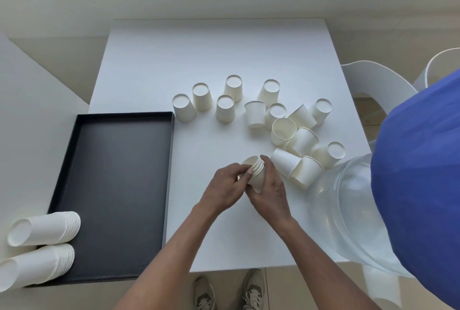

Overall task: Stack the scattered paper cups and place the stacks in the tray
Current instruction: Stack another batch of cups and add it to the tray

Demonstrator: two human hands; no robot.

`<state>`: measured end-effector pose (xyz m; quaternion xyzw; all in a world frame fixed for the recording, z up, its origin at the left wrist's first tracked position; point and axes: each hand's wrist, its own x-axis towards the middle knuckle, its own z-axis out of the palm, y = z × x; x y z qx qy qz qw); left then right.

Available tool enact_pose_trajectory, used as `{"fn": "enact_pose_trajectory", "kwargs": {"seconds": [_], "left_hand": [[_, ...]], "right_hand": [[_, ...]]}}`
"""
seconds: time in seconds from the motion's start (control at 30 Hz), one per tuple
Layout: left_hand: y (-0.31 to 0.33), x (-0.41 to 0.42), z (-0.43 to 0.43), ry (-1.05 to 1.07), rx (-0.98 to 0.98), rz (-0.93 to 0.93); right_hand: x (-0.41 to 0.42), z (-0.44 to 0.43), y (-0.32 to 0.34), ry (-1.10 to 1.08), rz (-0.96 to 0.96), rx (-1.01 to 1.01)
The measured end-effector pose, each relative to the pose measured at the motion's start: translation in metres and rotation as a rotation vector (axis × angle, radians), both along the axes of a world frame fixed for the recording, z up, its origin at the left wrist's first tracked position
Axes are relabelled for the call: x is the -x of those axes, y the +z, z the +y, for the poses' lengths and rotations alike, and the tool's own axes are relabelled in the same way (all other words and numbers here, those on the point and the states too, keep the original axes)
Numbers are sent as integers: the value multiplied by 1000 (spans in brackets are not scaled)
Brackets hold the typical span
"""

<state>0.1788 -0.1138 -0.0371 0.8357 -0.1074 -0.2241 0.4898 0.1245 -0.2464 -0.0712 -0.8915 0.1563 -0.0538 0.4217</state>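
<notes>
Two finished stacks (44,229) lie on their sides at the black tray's (171,160) near-left corner; can't tell if inside the rim. Left hand (224,185) and right hand (271,190) both curl round a short stack (257,173) above the worktop (199,222). Over a dozen loose cups (225,109) remain far-right. Clear path to the tray; a clear plastic container (348,210) crowds the right edge.

White table (224,48), beige floor (62,56)
</notes>
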Motion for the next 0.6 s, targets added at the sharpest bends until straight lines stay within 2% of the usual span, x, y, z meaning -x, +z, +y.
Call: {"fn": "enact_pose_trajectory", "kwargs": {"seconds": [0.13,0.27,0.43,0.6], "left_hand": [[1,10,-3,-76,-8,-30],[0,16,-3,63,-62,-130],[0,16,-7,184,-21,127],[-7,15,1,367,30,22]], "right_hand": [[6,2,6,19,-39,9],[3,3,8,-15,-24,-18],[5,7,13,64,-35,-141],[14,-1,17,125,85,-225]]}}
